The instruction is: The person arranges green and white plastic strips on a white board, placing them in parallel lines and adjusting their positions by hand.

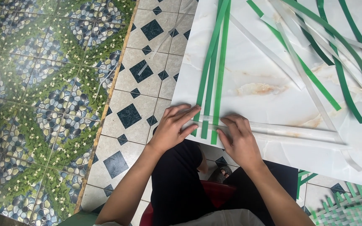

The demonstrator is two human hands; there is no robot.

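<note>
Tiled floor, patterned; marble-look board (269,79) laid across it, strewn with loose green and white strips. Left hand (170,129) and right hand (239,140) press flat, fingers spread, on the white strips (290,132) crossing three green strips (210,83) near the board's front edge. Strips look thin, light, springy, likely slippery; best pinned at the crossings.

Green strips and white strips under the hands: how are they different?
The green strips run up and away across the marble board; the white strips lie sideways across them. The green strips look solid in colour; the white strips look pale and partly see-through. Left hand and right hand press where both cross. Both are long, flat and narrow.
</note>
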